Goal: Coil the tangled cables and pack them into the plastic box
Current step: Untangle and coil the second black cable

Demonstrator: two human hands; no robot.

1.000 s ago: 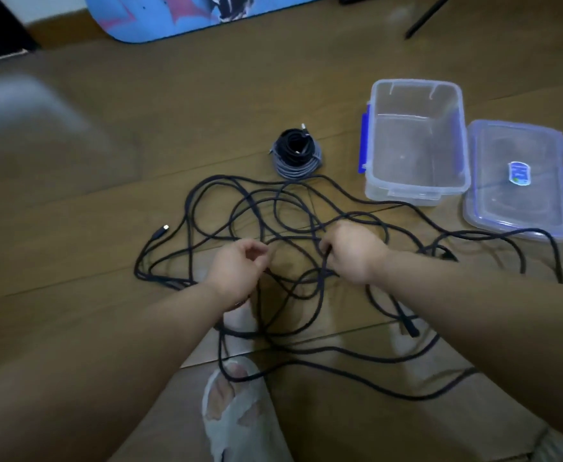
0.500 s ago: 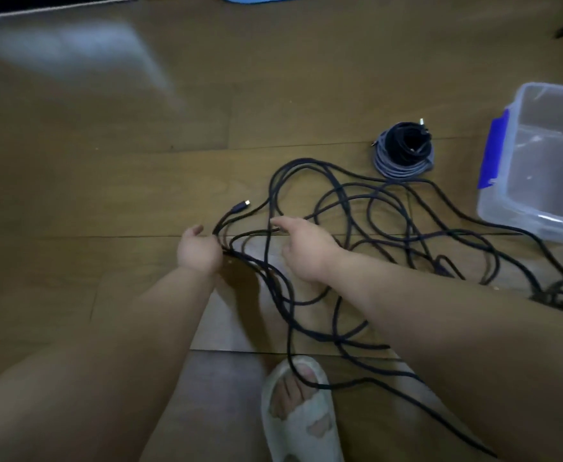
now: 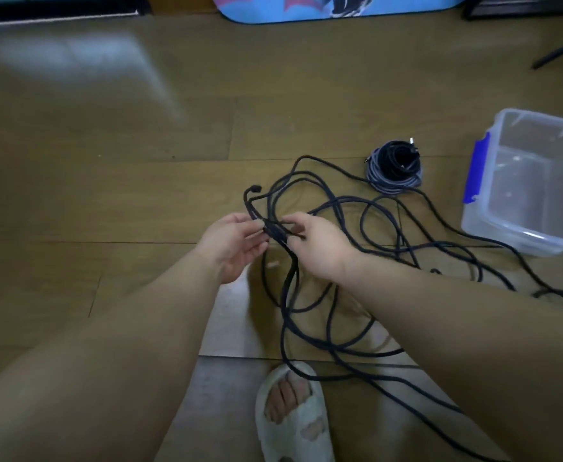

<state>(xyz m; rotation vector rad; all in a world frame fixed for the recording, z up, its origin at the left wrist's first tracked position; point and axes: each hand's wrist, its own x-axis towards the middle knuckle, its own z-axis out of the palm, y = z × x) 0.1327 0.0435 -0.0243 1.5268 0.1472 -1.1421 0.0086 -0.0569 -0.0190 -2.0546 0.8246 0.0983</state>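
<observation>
Right now both hands pinch the tangled black cable (image 3: 310, 295) left of the plastic box (image 3: 507, 235) (left hand (image 3: 231, 246), right hand (image 3: 318, 246)).

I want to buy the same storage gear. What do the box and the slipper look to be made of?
Plastic box: clear, slightly frosted hard plastic, since the floor shows through its walls; blue clip on the side. Slipper: seemingly soft moulded foam or rubber, matte off-white, thick with rounded cut-outs.

Brown wooden plank floor (image 3: 140, 195) with pale glare.
</observation>
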